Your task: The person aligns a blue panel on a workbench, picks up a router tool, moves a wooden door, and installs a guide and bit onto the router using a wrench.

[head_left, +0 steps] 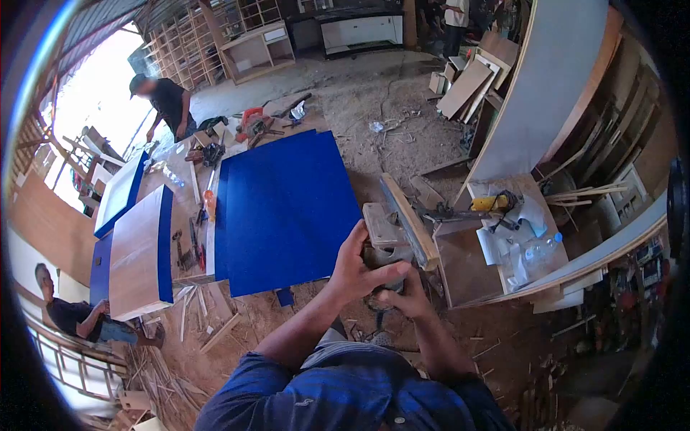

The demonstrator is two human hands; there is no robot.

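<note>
In front of my body, both hands are wrapped around a grey, boxy power tool (386, 235) whose exact kind I cannot tell. A long wooden strip (411, 224) runs along its far right side, tilted. My left hand (357, 271) grips the tool's left side, its thumb stretched across the body. Lower and to the right, my right hand (410, 292) closes around the near end, partly hiding it. Just left of the tool lies a large blue panel (287, 212) on the workbench, its right edge close to my left hand.
Hand tools and an orange bottle (209, 205) lie left of the panel. A curved wooden piece (136, 251) sits farther left. One person (169, 100) stands behind the bench, another (72, 312) at left. At right, a yellow power tool (494, 203) rests on a low cabinet (467, 269).
</note>
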